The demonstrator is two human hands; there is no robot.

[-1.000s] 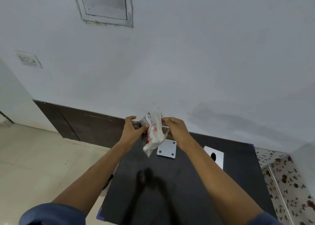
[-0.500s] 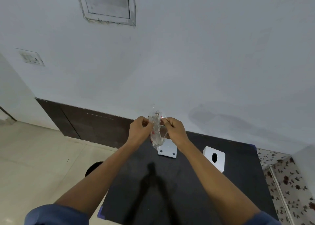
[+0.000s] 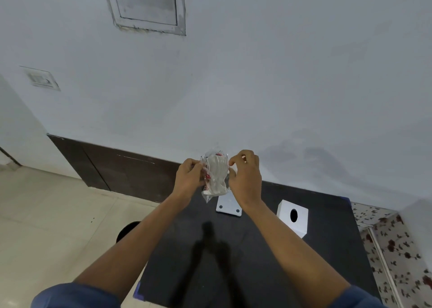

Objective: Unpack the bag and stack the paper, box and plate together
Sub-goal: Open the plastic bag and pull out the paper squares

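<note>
I hold a small clear plastic bag (image 3: 215,175) with red print and white contents above the far part of the black table (image 3: 257,261). My left hand (image 3: 189,178) pinches its left side. My right hand (image 3: 245,179) grips its right side near the top. A flat white square plate (image 3: 228,206) with dark corner dots lies on the table just below the bag, partly hidden by my right wrist. A white box (image 3: 293,216) with a dark oval hole sits to the right of it.
A pale wall rises right behind the table. Tiled floor lies to the left, with a dark round object (image 3: 127,230) beside the table's left edge. Floral patterned surface (image 3: 392,249) borders the table on the right.
Both hands have kept hold of the bag; it was turned edge-on, then face-on again. My right hand's fingers have shifted higher on the bag's top edge.
</note>
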